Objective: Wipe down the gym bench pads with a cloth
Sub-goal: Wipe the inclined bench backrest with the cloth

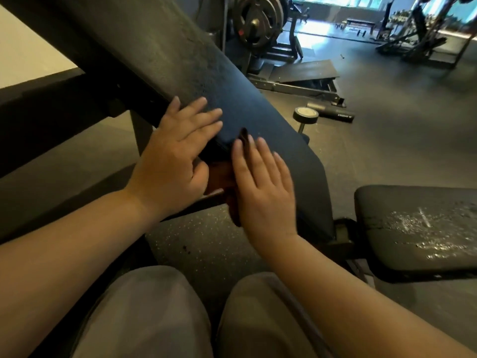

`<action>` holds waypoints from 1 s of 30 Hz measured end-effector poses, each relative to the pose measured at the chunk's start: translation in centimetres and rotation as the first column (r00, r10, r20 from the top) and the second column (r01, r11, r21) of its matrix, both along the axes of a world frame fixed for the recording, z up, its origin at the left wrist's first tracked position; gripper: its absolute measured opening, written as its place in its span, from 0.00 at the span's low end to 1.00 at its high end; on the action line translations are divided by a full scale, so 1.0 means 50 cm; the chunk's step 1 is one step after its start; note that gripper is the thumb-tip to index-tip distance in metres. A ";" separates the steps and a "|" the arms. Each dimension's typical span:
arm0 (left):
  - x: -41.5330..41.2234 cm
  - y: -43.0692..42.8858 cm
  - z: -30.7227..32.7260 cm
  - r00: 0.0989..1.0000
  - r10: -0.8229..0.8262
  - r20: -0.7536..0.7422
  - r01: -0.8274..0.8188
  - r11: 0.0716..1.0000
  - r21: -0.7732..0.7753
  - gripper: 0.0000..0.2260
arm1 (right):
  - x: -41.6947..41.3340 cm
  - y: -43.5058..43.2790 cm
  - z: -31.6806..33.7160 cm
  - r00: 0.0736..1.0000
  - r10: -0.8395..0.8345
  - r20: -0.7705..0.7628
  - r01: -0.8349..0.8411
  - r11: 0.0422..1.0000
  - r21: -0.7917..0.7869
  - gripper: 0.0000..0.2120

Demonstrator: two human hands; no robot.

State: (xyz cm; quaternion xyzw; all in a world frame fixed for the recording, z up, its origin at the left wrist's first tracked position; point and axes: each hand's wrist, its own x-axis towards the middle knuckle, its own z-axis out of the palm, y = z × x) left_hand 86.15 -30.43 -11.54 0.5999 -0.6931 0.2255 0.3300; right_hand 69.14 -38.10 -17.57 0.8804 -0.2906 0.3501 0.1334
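Head view is looking down on a person's two bare hands, both working at the lower part of a gym bench's slanted back pad (pixel 196 55). The left hand (pixel 175 156) is lying flat on the pad near its left edge, with the fingers straight and slightly spread and holding nothing. The right hand (pixel 263 192), a little blurred, is pressing a dark reddish-brown cloth (pixel 219 177) against the pad, its fingers straight and close together. The cloth is showing mostly in the gap between the two hands. One tip is poking up past the right fingertips and a fold is hanging below the palm.

To the right, the seat pad (pixel 413 228) is lying flat, its top scuffed and cracked with pale marks. The person's knees in grey trousers (pixel 154 313) are filling the bottom of the view. On the dark rubber floor beyond the bench, a dumbbell (pixel 305 116) is lying just beside a black cylinder (pixel 333 113). Stacked weight plates (pixel 255 19) are hanging on a machine farther back.
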 end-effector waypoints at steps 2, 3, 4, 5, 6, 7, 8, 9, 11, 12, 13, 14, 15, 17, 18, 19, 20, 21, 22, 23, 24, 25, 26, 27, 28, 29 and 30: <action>-0.014 -0.011 0.006 1.000 0.019 0.024 -0.020 1.000 0.017 0.24 | 0.056 0.009 0.032 0.993 0.058 0.105 -0.066 0.995 0.071 0.35; -0.017 -0.017 0.010 0.999 0.037 0.038 -0.037 0.999 0.017 0.24 | 0.061 0.006 0.042 0.987 0.074 0.140 -0.088 0.991 0.099 0.35; -0.017 -0.021 0.013 0.997 0.048 0.058 -0.049 0.999 0.019 0.23 | 0.047 0.000 0.042 0.986 0.086 0.139 -0.102 0.989 0.110 0.35; -0.017 -0.024 0.015 0.995 0.054 0.080 -0.056 0.998 0.024 0.23 | 0.020 -0.007 0.035 0.990 0.096 0.106 -0.108 0.988 0.112 0.35; -0.015 -0.025 0.015 0.994 0.059 0.095 -0.062 0.998 0.026 0.23 | -0.017 -0.014 0.019 0.993 0.103 0.057 -0.109 0.987 0.118 0.35; -0.015 -0.025 0.013 0.993 0.063 0.101 -0.065 0.998 0.024 0.23 | -0.058 -0.022 -0.004 0.995 0.100 0.012 -0.101 0.986 0.130 0.36; -0.017 -0.025 0.011 0.993 0.061 0.101 -0.064 0.998 0.021 0.24 | -0.105 -0.032 -0.031 0.996 0.085 -0.017 -0.081 0.986 0.149 0.36; -0.020 -0.025 0.009 0.994 0.057 0.097 -0.058 0.998 0.016 0.24 | -0.151 -0.042 -0.061 0.998 0.058 -0.034 -0.052 0.984 0.172 0.37; -0.023 -0.027 0.006 0.995 0.057 0.083 -0.058 0.998 0.011 0.23 | -0.222 -0.054 -0.107 0.998 0.001 -0.065 0.013 0.976 0.218 0.39; -0.024 -0.026 0.004 0.994 0.065 0.083 -0.067 0.998 0.014 0.23 | -0.236 -0.053 -0.118 0.997 -0.015 -0.074 0.032 0.972 0.231 0.39; -0.029 -0.026 0.003 0.994 0.072 0.088 -0.074 0.997 0.020 0.23 | -0.237 -0.050 -0.120 0.998 -0.031 -0.059 0.045 0.970 0.238 0.38; -0.038 -0.028 0.002 0.993 0.072 0.098 -0.075 0.997 0.033 0.23 | -0.222 -0.045 -0.112 0.998 -0.054 -0.026 0.059 0.969 0.242 0.36; -0.050 -0.030 -0.001 0.991 0.067 0.112 -0.073 0.996 0.054 0.24 | -0.196 -0.037 -0.094 0.998 -0.070 0.003 0.067 0.969 0.239 0.35; -0.081 -0.038 -0.007 0.987 0.061 0.148 -0.078 0.990 0.116 0.24 | -0.129 -0.027 -0.049 0.999 -0.023 0.032 0.015 0.972 0.234 0.35; -0.096 -0.043 -0.010 0.984 0.069 0.164 -0.094 0.985 0.148 0.24 | -0.100 -0.028 -0.030 0.999 0.021 0.031 -0.028 0.971 0.239 0.35; -0.108 -0.047 -0.012 0.982 0.080 0.172 -0.110 0.979 0.173 0.24 | -0.081 -0.034 -0.016 0.998 0.065 0.015 -0.067 0.968 0.240 0.36; -0.117 -0.053 -0.013 0.981 0.085 0.175 -0.119 0.974 0.193 0.24 | -0.075 -0.046 -0.008 0.995 0.103 -0.017 -0.097 0.969 0.229 0.37; -0.122 -0.059 -0.014 0.980 0.084 0.178 -0.121 0.970 0.209 0.24 | -0.087 -0.056 -0.008 0.989 0.136 -0.058 -0.121 0.969 0.217 0.38; -0.124 -0.065 -0.014 0.981 0.078 0.178 -0.117 0.968 0.221 0.25 | -0.112 -0.063 -0.018 0.982 0.159 -0.098 -0.135 0.967 0.218 0.40; -0.122 -0.071 -0.013 0.983 0.070 0.172 -0.108 0.968 0.227 0.25 | -0.147 -0.067 -0.035 0.978 0.166 -0.127 -0.133 0.963 0.235 0.41; -0.119 -0.074 -0.012 0.985 0.062 0.163 -0.098 0.969 0.227 0.26 | -0.186 -0.070 -0.056 0.977 0.156 -0.145 -0.114 0.959 0.259 0.42; -0.116 -0.076 -0.012 0.986 0.054 0.156 -0.088 0.970 0.225 0.26 | -0.228 -0.075 -0.079 0.978 0.135 -0.159 -0.088 0.959 0.271 0.42; -0.115 -0.075 -0.012 0.987 0.046 0.157 -0.081 0.971 0.223 0.26 | -0.267 -0.079 -0.101 0.978 0.109 -0.176 -0.061 0.964 0.260 0.41; -0.115 -0.074 -0.012 0.986 0.041 0.162 -0.077 0.972 0.221 0.26 | -0.296 -0.081 -0.119 0.978 0.088 -0.190 -0.043 0.972 0.229 0.39; -0.118 -0.072 -0.011 0.984 0.043 0.172 -0.080 0.972 0.219 0.26 | -0.309 -0.082 -0.128 0.977 0.074 -0.200 -0.035 0.981 0.193 0.37; -0.121 -0.069 -0.010 0.982 0.052 0.183 -0.092 0.971 0.222 0.25 | -0.304 -0.079 -0.130 0.978 0.057 -0.201 -0.022 0.985 0.172 0.36; -0.127 -0.068 -0.009 0.979 0.067 0.191 -0.110 0.968 0.227 0.26 | -0.282 -0.073 -0.125 0.982 0.031 -0.189 0.001 0.986 0.168 0.35</action>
